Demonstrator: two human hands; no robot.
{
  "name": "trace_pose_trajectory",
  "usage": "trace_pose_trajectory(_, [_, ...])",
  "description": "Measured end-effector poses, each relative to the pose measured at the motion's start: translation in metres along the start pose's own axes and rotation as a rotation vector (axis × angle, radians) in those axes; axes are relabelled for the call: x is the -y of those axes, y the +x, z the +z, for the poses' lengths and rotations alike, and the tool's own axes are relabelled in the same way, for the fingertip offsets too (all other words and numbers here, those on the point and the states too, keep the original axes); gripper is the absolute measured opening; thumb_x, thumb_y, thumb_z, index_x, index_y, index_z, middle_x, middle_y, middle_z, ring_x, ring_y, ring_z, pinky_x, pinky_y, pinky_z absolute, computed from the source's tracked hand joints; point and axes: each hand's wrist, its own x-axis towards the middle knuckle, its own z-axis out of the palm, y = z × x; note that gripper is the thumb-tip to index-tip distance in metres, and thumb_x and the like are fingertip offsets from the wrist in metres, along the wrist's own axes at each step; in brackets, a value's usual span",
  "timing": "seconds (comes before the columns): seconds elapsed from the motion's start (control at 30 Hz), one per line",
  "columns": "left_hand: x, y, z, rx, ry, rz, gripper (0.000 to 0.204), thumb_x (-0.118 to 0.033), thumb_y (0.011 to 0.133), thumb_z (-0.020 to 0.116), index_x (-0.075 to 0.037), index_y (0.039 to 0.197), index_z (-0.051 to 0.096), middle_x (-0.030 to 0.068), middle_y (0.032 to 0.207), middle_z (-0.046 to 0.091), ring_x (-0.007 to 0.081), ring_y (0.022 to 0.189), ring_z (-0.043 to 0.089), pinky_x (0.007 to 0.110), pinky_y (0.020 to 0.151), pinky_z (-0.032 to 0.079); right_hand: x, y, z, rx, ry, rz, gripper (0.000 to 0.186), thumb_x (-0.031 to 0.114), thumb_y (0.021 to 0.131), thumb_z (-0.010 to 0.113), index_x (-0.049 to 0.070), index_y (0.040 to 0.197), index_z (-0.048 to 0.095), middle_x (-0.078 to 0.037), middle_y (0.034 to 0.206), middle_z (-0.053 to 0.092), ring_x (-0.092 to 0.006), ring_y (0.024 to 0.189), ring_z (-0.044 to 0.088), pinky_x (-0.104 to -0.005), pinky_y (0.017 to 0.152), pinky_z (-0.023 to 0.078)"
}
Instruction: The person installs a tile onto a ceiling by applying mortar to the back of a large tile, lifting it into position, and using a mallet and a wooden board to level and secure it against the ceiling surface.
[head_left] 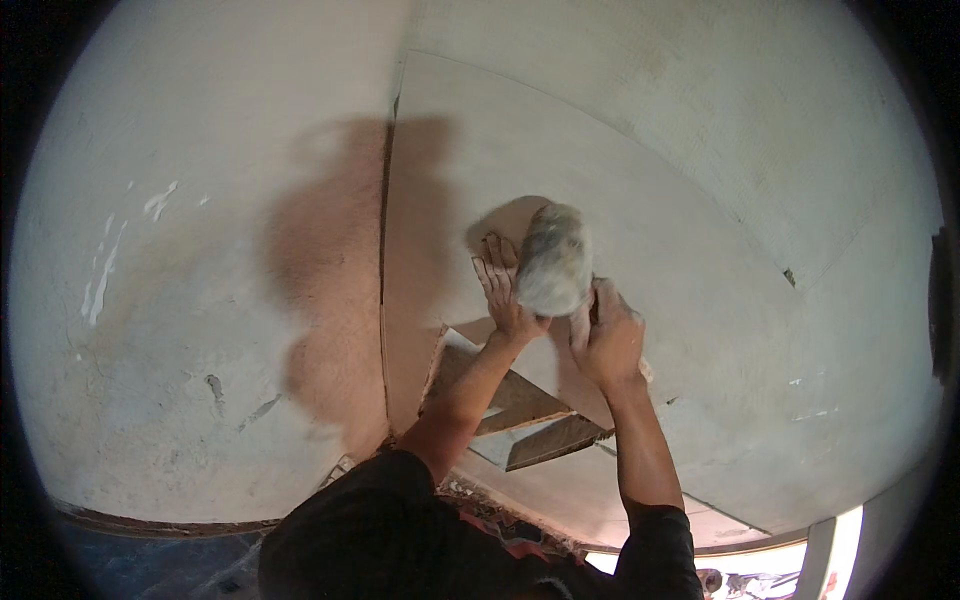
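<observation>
My left hand point(508, 300) lies against a large pale panel point(640, 220) with its fingers spread; part of it is hidden behind a mallet's head. My right hand point(612, 345) is wrapped round the handle of that mallet point(555, 262), whose thick, rounded head is coated in whitish dust. The head is just right of my left fingers, between the panel and my view. Whether it touches the panel I cannot tell. A small end of the handle shows below my right fist.
Below my hands is an angular cutout point(530, 405) with brown edges. A dark vertical gap point(386, 220) separates the panel from the left wall point(200, 330), which has white smears and chips. Rubble point(500, 510) lies along the bottom, and a bright opening point(845, 550) is at lower right.
</observation>
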Motion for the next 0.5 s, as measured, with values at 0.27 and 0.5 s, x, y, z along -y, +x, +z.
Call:
trace_pose_trajectory(0.27, [0.006, -0.003, -0.001, -0.020, -0.095, -0.050, 0.096, -0.059, 0.100, 0.049, 0.010, 0.158, 0.017, 0.0363, 0.164, 0.014, 0.0542, 0.152, 0.013, 0.067, 0.121, 0.009, -0.010, 0.018, 0.012, 0.032, -0.162, 0.116, 0.023, 0.027, 0.099, 0.060, 0.005, 0.107, 0.058, -0.023, 0.083, 0.067, -0.0462, 0.076, 0.066, -0.0522, 0.066, 0.052])
trace_pose_trajectory(0.5, [0.076, 0.149, -0.039, -0.247, -0.028, -0.055, 0.056, -0.024, 0.096, 0.067, 0.010, 0.136, 0.048, 0.0320, 0.133, 0.050, 0.0510, 0.125, 0.048, 0.060, 0.105, 0.039, -0.010, 0.023, 0.013, 0.077, -0.231, 0.167, 0.033, 0.028, 0.098, 0.061, 0.007, 0.124, 0.062, -0.021, 0.095, 0.072, -0.0424, 0.085, 0.071, -0.0505, 0.073, 0.057])
